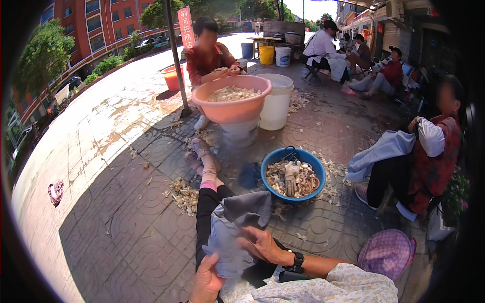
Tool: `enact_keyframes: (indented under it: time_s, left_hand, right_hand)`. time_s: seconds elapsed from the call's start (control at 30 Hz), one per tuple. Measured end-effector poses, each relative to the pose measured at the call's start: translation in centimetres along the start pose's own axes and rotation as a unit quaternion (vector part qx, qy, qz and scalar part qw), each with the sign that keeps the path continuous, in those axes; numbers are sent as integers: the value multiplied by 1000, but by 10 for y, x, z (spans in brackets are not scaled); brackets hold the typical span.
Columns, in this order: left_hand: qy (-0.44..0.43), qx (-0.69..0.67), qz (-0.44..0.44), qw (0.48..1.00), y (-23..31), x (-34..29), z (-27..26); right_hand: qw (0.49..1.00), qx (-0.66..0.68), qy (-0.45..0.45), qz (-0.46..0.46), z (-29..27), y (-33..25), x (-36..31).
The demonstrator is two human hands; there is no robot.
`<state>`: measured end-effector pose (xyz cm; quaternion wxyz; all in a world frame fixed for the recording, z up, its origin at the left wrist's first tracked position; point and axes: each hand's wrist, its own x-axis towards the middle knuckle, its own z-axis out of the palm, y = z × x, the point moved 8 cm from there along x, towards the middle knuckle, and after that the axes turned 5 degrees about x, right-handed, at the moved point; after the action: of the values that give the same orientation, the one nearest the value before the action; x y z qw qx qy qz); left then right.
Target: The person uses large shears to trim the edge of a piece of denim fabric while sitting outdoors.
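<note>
Husk-strewn paving (136, 247), blue basin (295, 198). Grey-blue cloth (225, 241) over lap (260, 270); left grip (208, 278) by its edge, right grip (260, 246) above, both half-curled, hold unclear.

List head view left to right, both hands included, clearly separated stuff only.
Crumpled pink patterned item → orange-red bucket → left hand → right hand → purple checked oval item → pink-flowered plant.

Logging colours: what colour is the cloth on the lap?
The cloth is grey-blue, darker at its far end; head view.
</note>
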<state>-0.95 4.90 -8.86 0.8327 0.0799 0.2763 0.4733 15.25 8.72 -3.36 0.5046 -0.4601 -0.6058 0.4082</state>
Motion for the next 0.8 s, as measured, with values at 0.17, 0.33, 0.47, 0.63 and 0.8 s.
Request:
enact_keyframes:
  time_s: [0.17, 0.33, 0.47, 0.63, 0.8]
  left_hand:
    - [-50, 154, -6, 987, -3, -19, 35]
    - [-2, 266, -31, 964, -10, -22, 23]
    - [51, 328, -57, 941, -8, -29, 8]
    - [38, 443, -141, 884, -12, -24, 9]
    - [-55, 763, 111, 635, 10, -48, 32]
  right_hand:
    - [999, 1, 8, 46, -3, 15, -6]
    - [999, 3, 11, 38, 0, 23, -10]
    - [999, 14, 8, 42, 3, 15, -11]
    - [993, 95, 39, 49, 0, 38, -12]
    - [1000, -4, 13, 12, 11, 33, 1]
